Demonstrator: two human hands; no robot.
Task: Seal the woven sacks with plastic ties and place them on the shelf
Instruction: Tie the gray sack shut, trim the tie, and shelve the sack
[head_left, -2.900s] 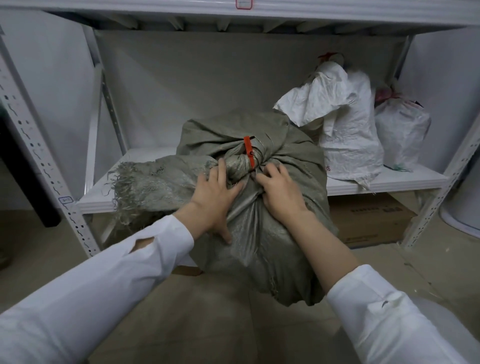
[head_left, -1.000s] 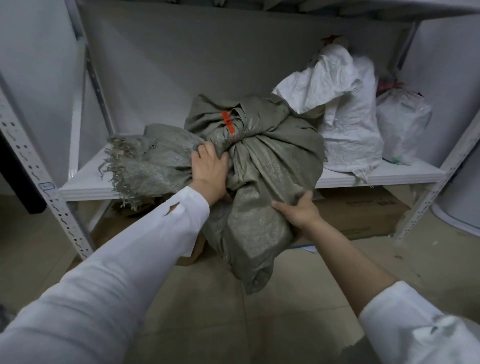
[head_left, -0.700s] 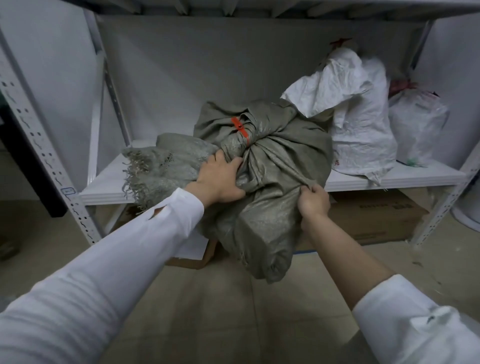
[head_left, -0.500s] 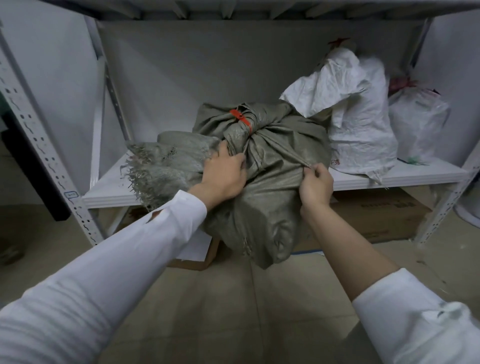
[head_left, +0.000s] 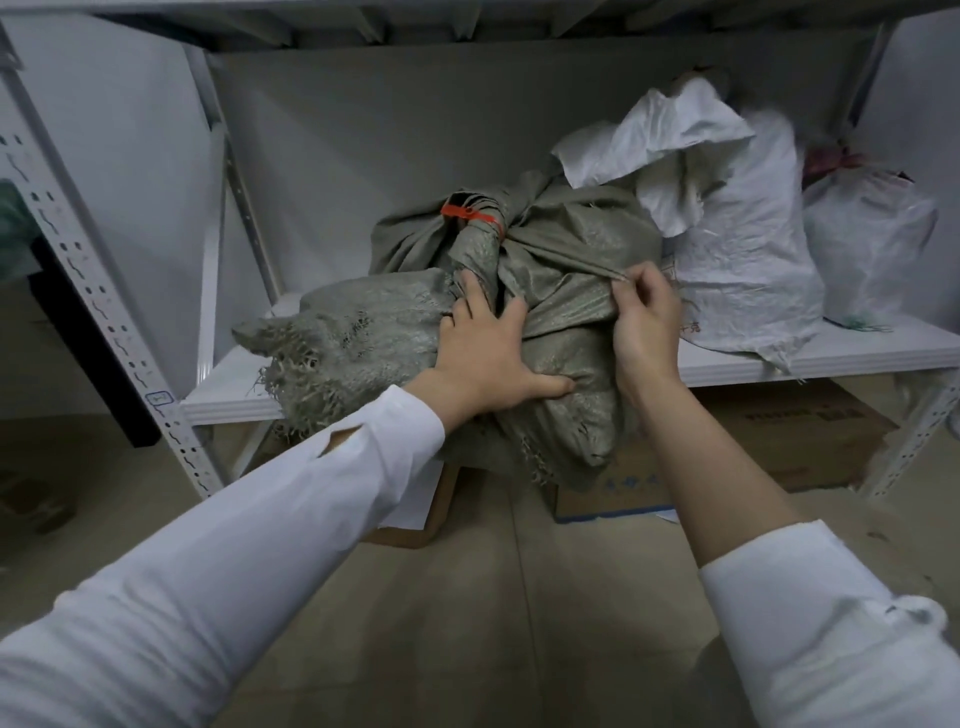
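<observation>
We look down from the person's head at a white shelf (head_left: 857, 354), low above a tan floor (head_left: 519, 597). A grey-green woven sack (head_left: 566, 249) lies on the near edge of its board, about the middle. The sack's lower part hangs over the front edge, in front of a cardboard box (head_left: 789, 431) that sits under the shelf. The sack's gathered neck points to the far side and is bound with an orange plastic tie (head_left: 470, 215). Its loose, frayed mouth spreads to the left along the board.

The left hand (head_left: 488, 353) lies flat on the near face of the sack with fingers spread and thumb stretched to the right, pressing into the cloth. The right hand (head_left: 647, 317), just to the right of it, pinches a taut fold of the sack between thumb and curled fingers. Both arms wear white sleeves (head_left: 208, 571), and the right one is pushed up the forearm.

Just right of the grey sack, touching it, a white woven sack (head_left: 743, 260) stands on the same board. A second white sack (head_left: 867, 244) stands further right. A perforated metal post (head_left: 93, 291) holds the shelf at the near left.
</observation>
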